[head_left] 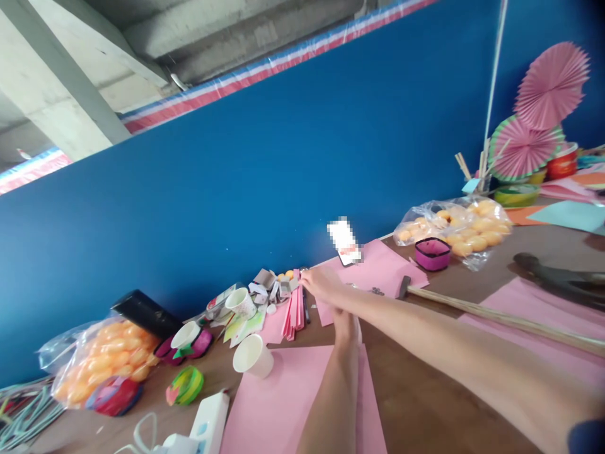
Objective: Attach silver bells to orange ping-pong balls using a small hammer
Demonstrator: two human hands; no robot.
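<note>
My right hand point(324, 284) reaches across to the left, over my left hand. Its fingers look bent together at the edge of a cluttered pile, beside folded pink paper strips point(295, 312); what they hold, if anything, is too small to make out. Below it, my left hand point(345, 325) is mostly covered by the right hand and forearm, so its fingers are hidden. A sliver of something white shows along its right side. Small grey-white boxes point(269, 284) and a patterned paper cup point(241, 304) sit left of the right hand. Pink paper point(378, 268) lies beyond both hands.
A white cup point(253, 356) stands by a pink sheet point(283, 403) in front. A phone point(345, 243) leans against the blue wall point(302, 157). Right are a hammer point(472, 309) and a bag of orange balls point(463, 227); left, another bag point(108, 356) and a power strip point(210, 422).
</note>
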